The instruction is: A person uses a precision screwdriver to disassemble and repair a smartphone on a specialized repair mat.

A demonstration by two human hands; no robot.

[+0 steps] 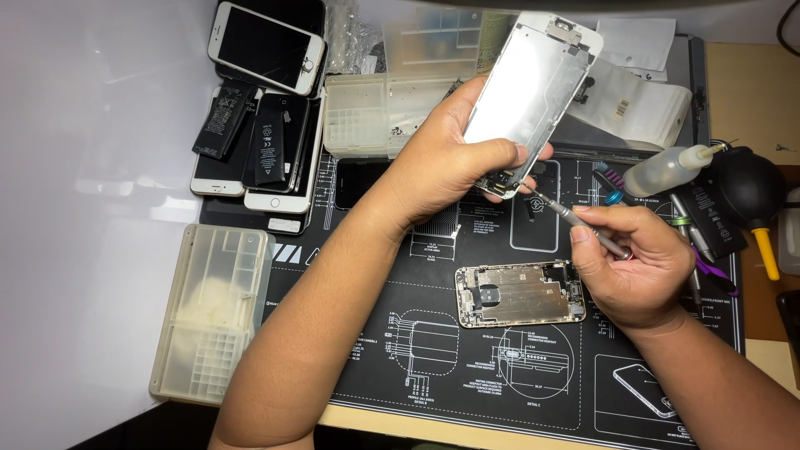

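Here my left hand was closed around the phone screen panel, holding it tilted up in the upper middle of the frame with its bare metal back toward me, thumb pressed across its lower end. My right hand was pinched shut on the screwdriver, its thin tip touching the panel's bottom edge, just beside my left thumb. The two hands were near each other but not touching.

I judged the panel light, stiff and fragile (a glass face under a thin metal plate), so it was best gripped by its long edges, away from the small parts at either end. The screwdriver was slim and smooth, likely to roll in the fingers, and best held low on its barrel.

Below, at the frame's centre, the opened phone body lay flat on the black repair mat. At upper left sat stacked phones with loose batteries, and a pale parts tray rested on the counter at lower left.
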